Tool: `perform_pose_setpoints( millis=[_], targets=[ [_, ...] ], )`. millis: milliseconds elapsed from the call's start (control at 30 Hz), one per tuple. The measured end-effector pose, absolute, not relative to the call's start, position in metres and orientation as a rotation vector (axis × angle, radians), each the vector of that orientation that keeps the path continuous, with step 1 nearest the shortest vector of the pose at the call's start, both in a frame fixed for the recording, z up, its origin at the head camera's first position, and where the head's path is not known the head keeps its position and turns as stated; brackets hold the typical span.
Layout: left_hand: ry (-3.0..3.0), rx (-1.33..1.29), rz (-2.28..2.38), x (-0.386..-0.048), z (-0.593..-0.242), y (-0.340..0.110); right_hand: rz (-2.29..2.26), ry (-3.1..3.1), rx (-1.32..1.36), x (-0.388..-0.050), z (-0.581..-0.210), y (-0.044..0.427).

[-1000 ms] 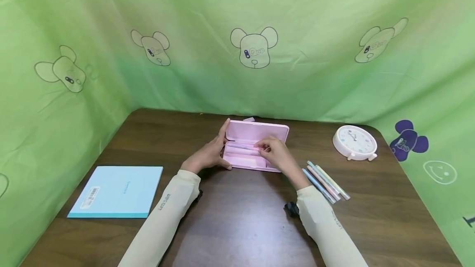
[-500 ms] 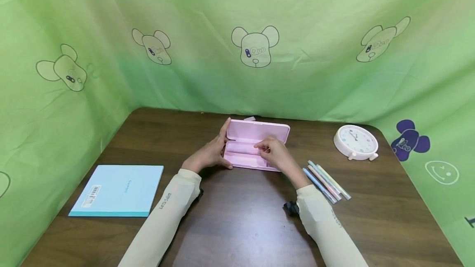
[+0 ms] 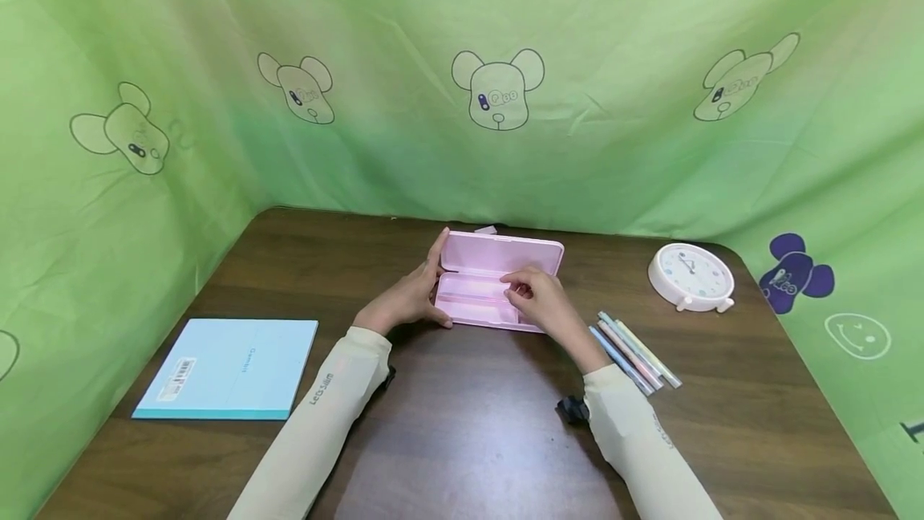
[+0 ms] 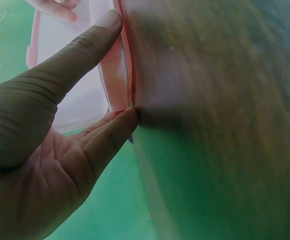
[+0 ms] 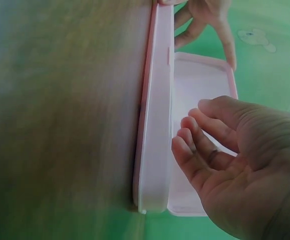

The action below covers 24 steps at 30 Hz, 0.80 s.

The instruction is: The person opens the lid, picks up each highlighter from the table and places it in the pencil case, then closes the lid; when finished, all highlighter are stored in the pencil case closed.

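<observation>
The brown table [image 3: 469,440] carries a blue notebook [image 3: 227,369], an open pink case [image 3: 472,286], some slim pens [image 3: 630,355] and a round clock [image 3: 690,273].

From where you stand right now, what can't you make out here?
Right end of the case: head view, partly covered by the right hand.
Its compartments: right wrist view, blocked by the front wall.
Fine markings on the clock: head view, too small.
Sleeves: head view, cut off by the bottom edge.
</observation>
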<state>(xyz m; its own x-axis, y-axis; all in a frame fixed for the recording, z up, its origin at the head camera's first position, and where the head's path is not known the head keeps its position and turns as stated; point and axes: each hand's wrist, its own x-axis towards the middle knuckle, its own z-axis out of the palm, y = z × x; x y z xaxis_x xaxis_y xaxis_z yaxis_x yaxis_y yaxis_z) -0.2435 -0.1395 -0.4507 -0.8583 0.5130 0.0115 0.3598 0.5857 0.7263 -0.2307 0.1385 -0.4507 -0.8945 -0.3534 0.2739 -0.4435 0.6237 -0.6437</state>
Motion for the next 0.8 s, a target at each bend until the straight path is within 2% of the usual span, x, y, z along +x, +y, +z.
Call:
perform_pose_setpoints(
  millis=[400,800],
  targets=[
    [2.625,0.707,1.117,-0.235,-0.438,-0.137,1.056,-2.640,0.570,-0.205,-0.446,0.185],
    [2.610,0.662,1.102,-0.235,-0.438,-0.137,0.934,-2.748,0.412,-0.169,-0.445,0.266]
  ],
)
